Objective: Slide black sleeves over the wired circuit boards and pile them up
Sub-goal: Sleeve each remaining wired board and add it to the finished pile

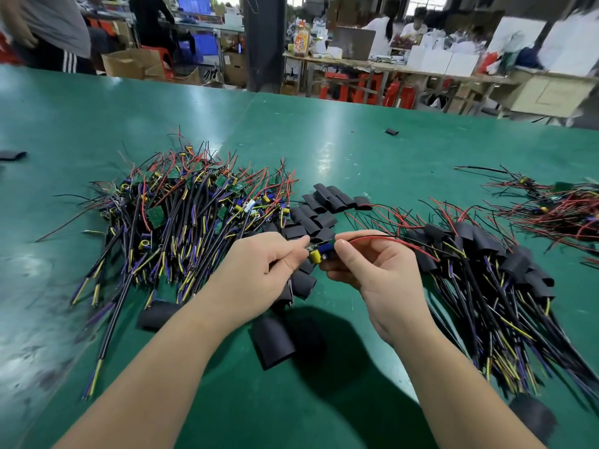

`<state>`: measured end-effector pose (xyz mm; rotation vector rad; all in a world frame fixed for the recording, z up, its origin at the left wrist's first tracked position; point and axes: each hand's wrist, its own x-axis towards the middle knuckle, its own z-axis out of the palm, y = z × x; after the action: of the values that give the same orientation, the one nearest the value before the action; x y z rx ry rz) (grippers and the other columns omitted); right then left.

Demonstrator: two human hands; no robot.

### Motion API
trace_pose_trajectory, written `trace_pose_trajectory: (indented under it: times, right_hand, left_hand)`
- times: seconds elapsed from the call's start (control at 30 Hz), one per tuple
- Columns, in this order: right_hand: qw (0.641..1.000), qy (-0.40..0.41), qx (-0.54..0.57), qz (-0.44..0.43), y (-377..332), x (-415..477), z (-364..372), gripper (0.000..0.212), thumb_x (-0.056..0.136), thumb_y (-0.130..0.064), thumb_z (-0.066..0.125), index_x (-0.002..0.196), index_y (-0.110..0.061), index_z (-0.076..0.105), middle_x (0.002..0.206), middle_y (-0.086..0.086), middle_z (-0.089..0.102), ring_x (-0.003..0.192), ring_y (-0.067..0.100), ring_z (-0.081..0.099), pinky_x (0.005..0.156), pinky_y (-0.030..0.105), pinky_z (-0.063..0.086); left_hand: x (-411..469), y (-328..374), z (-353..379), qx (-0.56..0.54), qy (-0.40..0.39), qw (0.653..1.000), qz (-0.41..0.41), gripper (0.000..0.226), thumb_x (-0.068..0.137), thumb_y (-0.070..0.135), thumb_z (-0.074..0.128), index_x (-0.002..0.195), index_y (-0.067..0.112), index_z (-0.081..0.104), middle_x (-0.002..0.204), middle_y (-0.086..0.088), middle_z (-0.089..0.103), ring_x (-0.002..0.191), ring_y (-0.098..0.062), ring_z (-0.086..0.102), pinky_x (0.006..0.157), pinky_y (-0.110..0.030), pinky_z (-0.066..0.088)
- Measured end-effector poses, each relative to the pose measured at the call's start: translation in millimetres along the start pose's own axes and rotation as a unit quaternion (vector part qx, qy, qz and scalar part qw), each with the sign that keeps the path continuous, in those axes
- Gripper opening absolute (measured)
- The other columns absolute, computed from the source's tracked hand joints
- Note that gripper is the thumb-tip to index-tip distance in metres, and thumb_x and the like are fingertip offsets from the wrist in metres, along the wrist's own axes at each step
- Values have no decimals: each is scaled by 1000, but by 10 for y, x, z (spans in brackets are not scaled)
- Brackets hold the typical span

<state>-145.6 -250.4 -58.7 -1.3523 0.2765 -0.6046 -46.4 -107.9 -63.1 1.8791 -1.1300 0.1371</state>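
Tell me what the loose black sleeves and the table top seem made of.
Black sleeves: probably soft matte plastic tubing; they lie flattened, without shine. Table top: seemingly smooth green vinyl or rubber; it reflects light and shows scuffs.

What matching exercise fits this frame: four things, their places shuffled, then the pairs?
1. heap of unsleeved green wired circuit boards
2. heap of black-sleeved wired boards
3. small circuit board with blue and yellow parts
4. lone black sleeve

A. pinched between left hand and right hand
B. far across the green table
C. left of the hands
D. right of the hands

Pairs: 1-C, 2-D, 3-A, 4-B.
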Motion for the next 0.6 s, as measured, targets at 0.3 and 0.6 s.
trace_pose_trajectory:
  times: [0.3, 0.6]
  right_hand:
    - [975, 68, 135, 160, -34, 52, 15, 8, 88, -7, 61, 82, -4, 58, 66, 9, 68, 57, 21, 67, 49, 21, 54]
    - [979, 37, 173, 102, -69, 46, -16, 7, 77, -13, 65, 78, -8, 61, 63, 6, 66, 54, 19, 66, 51, 23, 55]
  left_hand:
    - [-47, 75, 82, 17, 137, 985, 100, 20, 79, 11, 72, 98, 4, 75, 87, -1, 74, 75, -10, 69, 70, -27, 55]
    - [-15, 114, 126, -36, 141, 989, 16, 12, 78, 20, 76, 88, 13, 78, 83, 9, 74, 71, 8, 63, 67, -10, 46]
